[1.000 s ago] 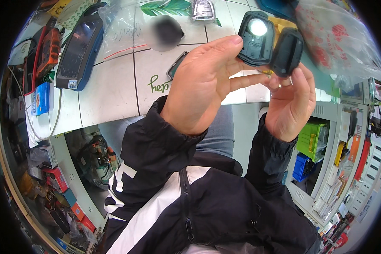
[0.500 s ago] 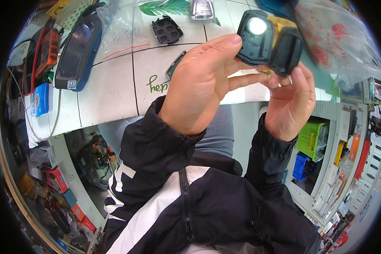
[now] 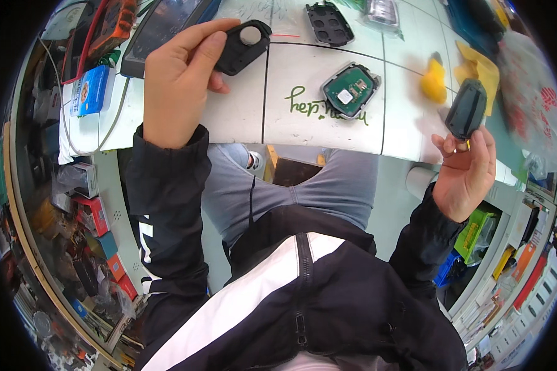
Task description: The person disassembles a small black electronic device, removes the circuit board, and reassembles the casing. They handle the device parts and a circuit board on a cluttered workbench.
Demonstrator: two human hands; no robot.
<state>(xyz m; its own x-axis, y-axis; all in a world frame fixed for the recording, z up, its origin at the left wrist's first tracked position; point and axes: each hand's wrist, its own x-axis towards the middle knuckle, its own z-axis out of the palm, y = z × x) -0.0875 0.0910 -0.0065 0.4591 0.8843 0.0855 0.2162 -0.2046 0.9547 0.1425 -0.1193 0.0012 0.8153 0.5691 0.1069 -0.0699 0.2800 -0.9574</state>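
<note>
My left hand [image 3: 179, 80] is closed on a black key fob shell half [image 3: 235, 57], pinched by one edge at the table's back left. A round silver coin battery [image 3: 250, 35] sits in that shell half. Off to the right, my right hand [image 3: 467, 170] holds up a dark key fob cover [image 3: 466, 110] between its fingers. Between the hands, on the white table, lies a silver-edged key fob half [image 3: 353, 86] with its green circuit board face up. Behind it is a black key fob piece [image 3: 330, 25] with several rounded recesses.
A fob in clear wrap [image 3: 384, 12] lies at the back. Near my right hand are a yellow object [image 3: 435, 80], yellow paper [image 3: 479, 62] and a plastic bag [image 3: 529, 93]. At left stand a tablet-like device [image 3: 161, 37], a blue box [image 3: 93, 89] and a cable [image 3: 120, 111].
My hands have parted: the left moved left with the battery-bearing shell half, the right moved right and down with the cover. The circuit-board half, partly covered before, now shows fully.
</note>
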